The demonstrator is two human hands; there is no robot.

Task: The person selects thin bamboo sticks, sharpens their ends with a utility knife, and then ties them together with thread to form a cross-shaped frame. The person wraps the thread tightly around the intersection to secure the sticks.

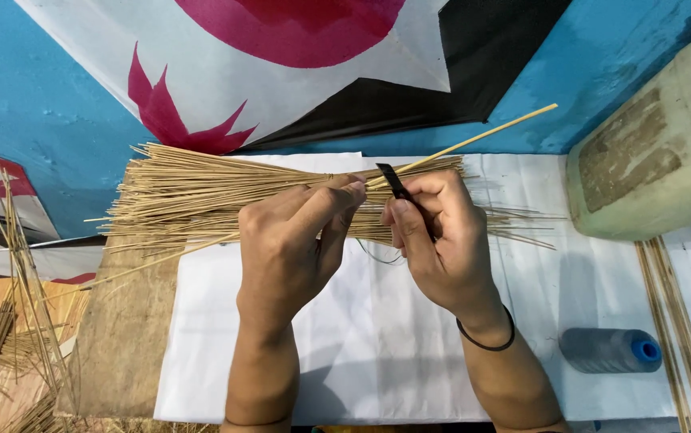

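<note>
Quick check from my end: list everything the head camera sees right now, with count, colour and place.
Long thin bamboo stick: one, pale tan, held across both hands, running from lower left to upper right.
Small black blade: one, in the right hand, against the stick.
Bundle of thin bamboo sticks: one, tan, lying behind the hands.
White paper sheet: one, under the hands.
Grey thread spool with blue core: one, lower right on the sheet.
Kite of white, pink and black paper: one, top centre.
Pale cream block: one, right edge.
Loose sticks: several, tan, far right; more at far left.
Black wristband: one, right wrist.
Left hand: pinching the stick.
Right hand: gripping the blade.
</note>
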